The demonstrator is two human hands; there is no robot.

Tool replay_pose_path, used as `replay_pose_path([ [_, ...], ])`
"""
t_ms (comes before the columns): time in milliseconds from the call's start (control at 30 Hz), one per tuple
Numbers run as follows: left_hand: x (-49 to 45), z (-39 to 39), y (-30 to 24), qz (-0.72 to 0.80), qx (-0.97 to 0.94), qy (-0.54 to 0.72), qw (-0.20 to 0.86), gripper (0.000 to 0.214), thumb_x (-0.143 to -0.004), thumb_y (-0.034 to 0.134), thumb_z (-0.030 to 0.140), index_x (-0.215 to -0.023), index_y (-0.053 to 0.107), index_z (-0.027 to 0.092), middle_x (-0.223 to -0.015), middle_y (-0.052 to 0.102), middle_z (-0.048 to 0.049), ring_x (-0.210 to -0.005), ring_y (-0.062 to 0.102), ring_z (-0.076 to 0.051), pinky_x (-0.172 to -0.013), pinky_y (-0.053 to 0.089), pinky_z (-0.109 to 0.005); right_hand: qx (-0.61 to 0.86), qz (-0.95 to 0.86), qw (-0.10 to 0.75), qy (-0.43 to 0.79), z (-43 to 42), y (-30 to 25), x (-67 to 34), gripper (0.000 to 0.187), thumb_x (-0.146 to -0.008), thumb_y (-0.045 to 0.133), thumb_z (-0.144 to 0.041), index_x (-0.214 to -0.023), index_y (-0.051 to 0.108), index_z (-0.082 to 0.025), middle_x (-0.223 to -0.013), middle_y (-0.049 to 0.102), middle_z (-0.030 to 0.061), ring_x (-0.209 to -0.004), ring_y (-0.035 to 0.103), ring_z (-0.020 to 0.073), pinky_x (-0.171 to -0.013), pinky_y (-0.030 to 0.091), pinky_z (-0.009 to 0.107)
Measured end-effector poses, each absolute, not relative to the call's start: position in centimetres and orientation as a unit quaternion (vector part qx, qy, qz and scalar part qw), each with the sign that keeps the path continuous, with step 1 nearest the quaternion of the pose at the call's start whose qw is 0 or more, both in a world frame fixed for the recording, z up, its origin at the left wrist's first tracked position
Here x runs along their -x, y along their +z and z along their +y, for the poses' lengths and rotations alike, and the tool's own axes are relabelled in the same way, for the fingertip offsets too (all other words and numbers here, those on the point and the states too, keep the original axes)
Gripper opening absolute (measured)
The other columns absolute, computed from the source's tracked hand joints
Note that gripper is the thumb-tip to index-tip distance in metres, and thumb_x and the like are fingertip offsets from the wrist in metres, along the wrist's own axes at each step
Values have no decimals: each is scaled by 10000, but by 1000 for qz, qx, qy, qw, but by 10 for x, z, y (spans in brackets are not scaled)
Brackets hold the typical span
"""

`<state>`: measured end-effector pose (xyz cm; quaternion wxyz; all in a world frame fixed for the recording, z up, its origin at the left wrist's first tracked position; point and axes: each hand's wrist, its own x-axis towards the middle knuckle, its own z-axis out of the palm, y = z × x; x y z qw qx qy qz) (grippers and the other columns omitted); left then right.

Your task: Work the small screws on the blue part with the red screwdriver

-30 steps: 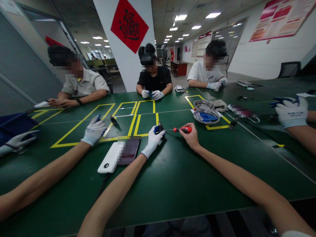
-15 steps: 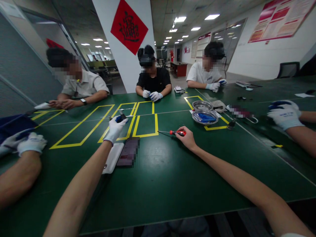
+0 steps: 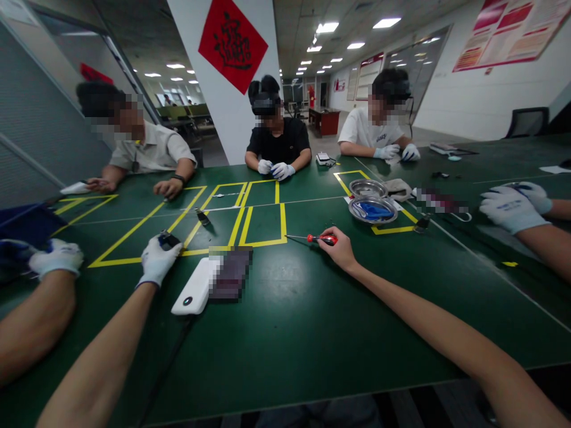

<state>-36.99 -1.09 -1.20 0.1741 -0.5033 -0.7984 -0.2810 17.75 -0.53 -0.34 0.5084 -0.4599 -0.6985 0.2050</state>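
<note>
Metal bowls (image 3: 373, 222) number 2 — the right hand (image 3: 338, 249) grips 1 screwdriver (image 3: 314, 239).

- big red diamond-shaped sign (image 3: 232, 47) with black lettering, top, bit left of centre
- red-and-white wall poster (image 3: 513, 32), way upper right
- black chair (image 3: 529, 123) kinda below that

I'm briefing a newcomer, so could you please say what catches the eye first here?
The red diamond sign on the pale pillar stands out first. Nearer, right of centre, the bare right hand holds a red-handled screwdriver; at left, the gloved left hand holds a small dark part.
</note>
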Motion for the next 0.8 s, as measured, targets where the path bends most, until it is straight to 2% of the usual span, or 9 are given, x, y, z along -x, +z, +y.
replay_pose_path([
  [67, 359, -15, -8, -784, 494, -287, 243, 803, -749, 559, 566, -1350, 341, 81, -1375, 453, -203, -1236, 433, -327, -978, 389, -484, 460, -699, 508, 203, -6, -3, -177, 191, -769, 639, -340, -867, 598, -181, -860, 627, 38, -779, 584, 185, -716, 464, 305],
  [100, 351, -17, -5, -760, 519, -289, 263, 803, -776, 525, 564, -1388, 292, 99, -1424, 396, -187, -1295, 371, -322, -1029, 341, -486, 460, -700, 508, 202, -6, -3, -177, 191, -769, 640, -339, -868, 597, -181, -862, 626, 39, -779, 583, 185, -717, 464, 305],
  [133, 343, -16, -1, -727, 570, -279, 261, 754, -808, 482, 550, -1398, 288, 122, -1429, 394, -160, -1313, 353, -300, -1056, 317, -470, 460, -700, 508, 202, -6, -3, -177, 189, -770, 639, -337, -869, 597, -182, -865, 626, 39, -781, 583, 185, -717, 464, 306],
  [200, 326, -11, 3, -657, 696, -222, 189, 622, -846, 415, 518, -1355, 380, 163, -1358, 481, -112, -1271, 415, -257, -1064, 330, -417, 458, -701, 508, 202, -7, -3, -177, 183, -773, 635, -330, -876, 599, -183, -875, 626, 40, -789, 583, 187, -722, 464, 307],
  [267, 313, 2, 2, -594, 785, -149, 96, 585, -841, 397, 525, -1312, 454, 182, -1330, 512, -102, -1252, 443, -258, -1065, 342, -404, 460, -701, 507, 202, -7, -3, -177, 177, -773, 632, -325, -877, 600, -184, -879, 627, 41, -795, 585, 189, -724, 464, 308],
  [333, 308, 20, -3, -566, 815, -115, 45, 595, -843, 371, 524, -1327, 455, 188, -1374, 481, -103, -1285, 415, -268, -1080, 330, -417, 464, -698, 507, 201, -7, -3, -177, 173, -770, 636, -321, -872, 601, -185, -875, 627, 40, -797, 587, 190, -723, 463, 308],
  [467, 307, 61, -18, -555, 822, -128, 26, 633, -860, 319, 504, -1363, 418, 132, -1431, 415, -135, -1331, 366, -271, -1111, 294, -426, 469, -695, 506, 203, -5, -3, -177, 167, -763, 643, -311, -868, 604, -187, -860, 630, 35, -786, 589, 189, -723, 462, 307],
  [800, 260, 166, -29, -599, 770, -220, 5, 682, -875, 292, 514, -1387, 374, 70, -1408, 431, -171, -1306, 393, -289, -1106, 304, -433, 481, -684, 497, 230, -3, -2, -175, 200, -771, 644, -345, -894, 615, -190, -882, 643, 44, -790, 599, 194, -728, 479, 321],
])
